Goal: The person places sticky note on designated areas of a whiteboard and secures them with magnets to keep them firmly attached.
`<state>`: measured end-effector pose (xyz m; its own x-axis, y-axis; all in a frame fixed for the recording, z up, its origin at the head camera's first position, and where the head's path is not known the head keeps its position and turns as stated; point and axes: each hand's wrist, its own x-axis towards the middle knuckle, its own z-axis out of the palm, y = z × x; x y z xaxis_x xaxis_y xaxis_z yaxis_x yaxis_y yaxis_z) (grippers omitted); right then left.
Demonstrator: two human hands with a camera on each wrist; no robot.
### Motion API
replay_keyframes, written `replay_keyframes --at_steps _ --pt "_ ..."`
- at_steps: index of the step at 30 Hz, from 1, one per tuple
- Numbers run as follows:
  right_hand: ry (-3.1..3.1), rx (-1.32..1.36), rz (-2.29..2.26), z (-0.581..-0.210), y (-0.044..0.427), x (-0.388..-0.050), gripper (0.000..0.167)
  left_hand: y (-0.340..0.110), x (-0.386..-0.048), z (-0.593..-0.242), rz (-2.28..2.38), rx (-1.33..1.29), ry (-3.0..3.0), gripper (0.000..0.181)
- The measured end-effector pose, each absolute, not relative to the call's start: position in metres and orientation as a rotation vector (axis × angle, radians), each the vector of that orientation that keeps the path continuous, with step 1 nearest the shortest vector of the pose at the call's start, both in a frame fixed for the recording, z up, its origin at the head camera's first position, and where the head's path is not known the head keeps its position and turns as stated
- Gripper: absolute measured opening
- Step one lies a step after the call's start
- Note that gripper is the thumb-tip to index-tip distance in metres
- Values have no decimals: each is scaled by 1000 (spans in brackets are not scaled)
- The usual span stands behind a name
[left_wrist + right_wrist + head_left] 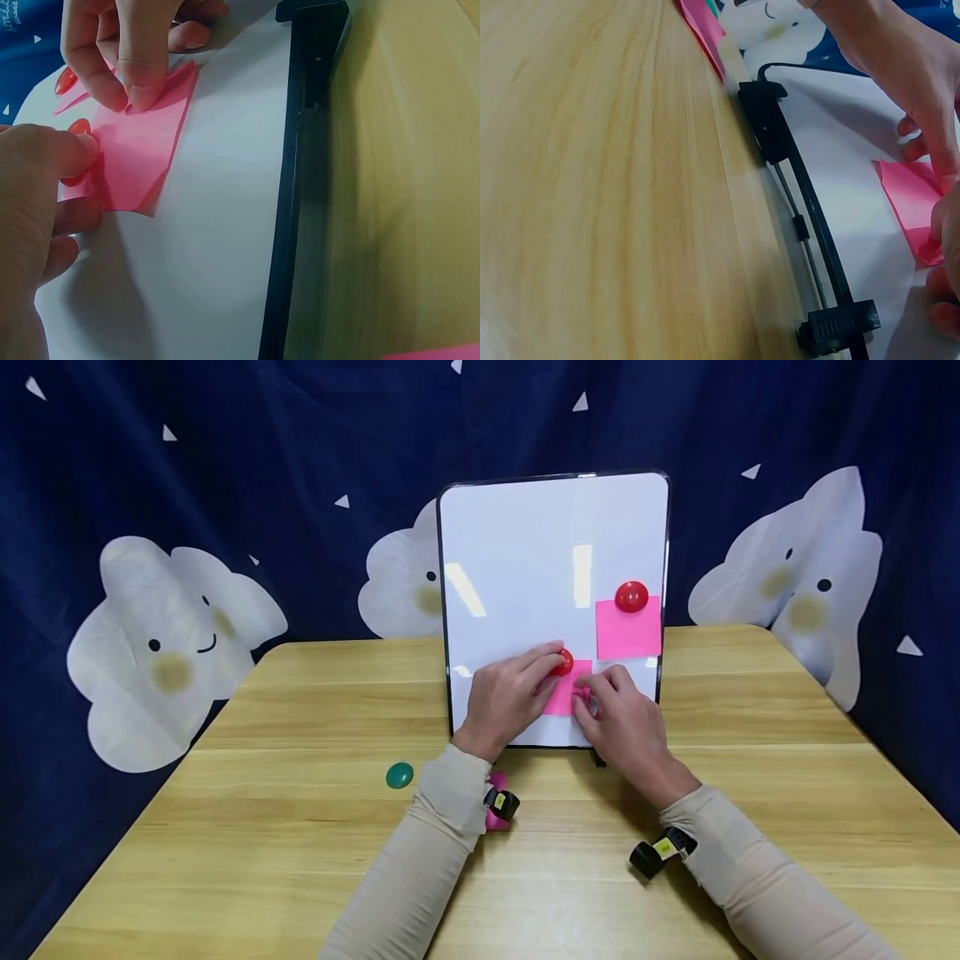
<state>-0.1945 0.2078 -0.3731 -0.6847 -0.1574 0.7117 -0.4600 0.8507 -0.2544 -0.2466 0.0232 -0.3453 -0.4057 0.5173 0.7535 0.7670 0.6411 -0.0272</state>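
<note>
head view: step in hand looks like pinning up; next move probably calls for firm pressing, then smoothing flat.
smooth pale wood-grain table (247, 852): lower frame.
glossy white black-rimmed whiteboard (517, 543): upright rectangle, centre of frame.
hands: left hand (501, 700) pinches a shiny red domed magnet (567, 662); right hand (628, 722) pinches a thin square pink paper note (559, 697).
note: just right of frame centre, against the whiteboard, edge curling.
magnet: rounded, over the note's top edge.
</note>
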Motion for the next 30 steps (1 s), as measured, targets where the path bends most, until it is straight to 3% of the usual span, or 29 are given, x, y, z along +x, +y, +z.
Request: replay_keyframes --at_steps 30 --pt "-2283 500 601 -375 206 -193 23 10 -243 -343 -490 -1081 -2109 26"
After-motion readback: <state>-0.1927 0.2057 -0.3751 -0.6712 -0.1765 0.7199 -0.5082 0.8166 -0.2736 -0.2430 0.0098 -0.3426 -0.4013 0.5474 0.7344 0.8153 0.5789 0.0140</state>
